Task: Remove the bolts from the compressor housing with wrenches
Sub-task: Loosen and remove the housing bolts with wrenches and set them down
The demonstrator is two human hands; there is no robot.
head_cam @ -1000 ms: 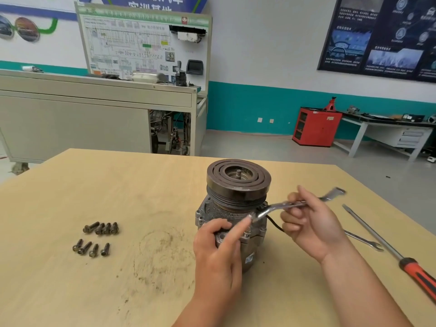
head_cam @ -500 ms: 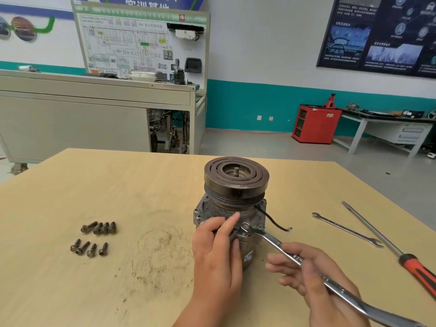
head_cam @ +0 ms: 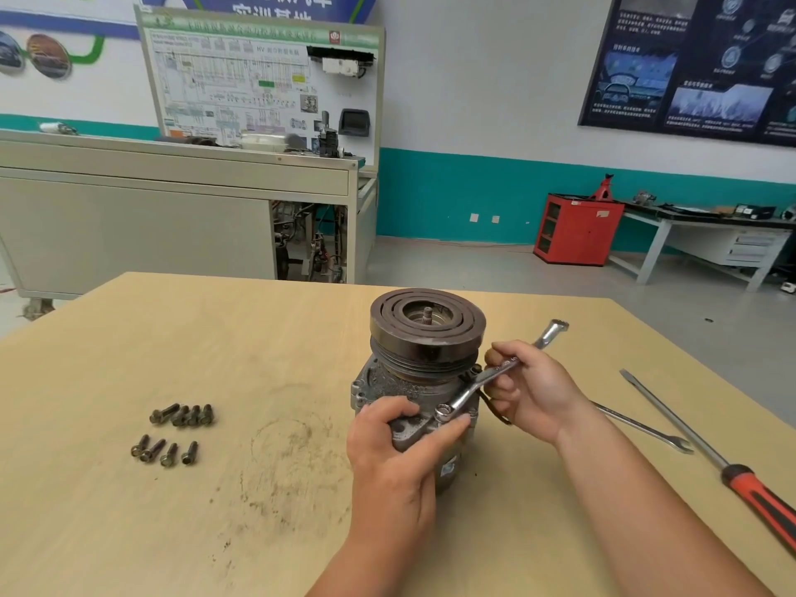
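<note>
From the head camera, the compressor housing [head_cam: 390, 381] stands upright near the middle of the pale wooden worktop [head_cam: 129, 359], with its dark, ringed pulley [head_cam: 427, 321] on top. The left hand [head_cam: 387, 450] holds the housing from the near side. Its fingers are curled over the grey flange, and one finger stretches out beneath the ring end of the wrench. The right hand [head_cam: 534, 389] is closed round the shaft of that wrench [head_cam: 467, 392], gripping it about midway. The wrench slants up and away to the right, and its open-jawed end pokes out past the knuckles. The ring end sits on the near upper edge of the housing, just beside the left fingertips. Whatever it is seated on is covered by the ring, so I cannot make out a bolt head there. A thin black wire [head_cam: 495, 413] loops out from the housing under the right hand.

Eight loose bolts [head_cam: 183, 414] lie well to the left on the worktop, in two short rows of four. To the right of the arms lies a second wrench [head_cam: 646, 428], partly hidden by the right forearm. Beyond it is a long screwdriver [head_cam: 762, 497] with a red and black handle, pointing away from the near edge. Dark smudges mark the wood between the bolts and the housing.

Behind, a grey cabinet carries a wiring display board [head_cam: 258, 79], and a red cabinet [head_cam: 577, 228] stands against the teal-striped wall.
</note>
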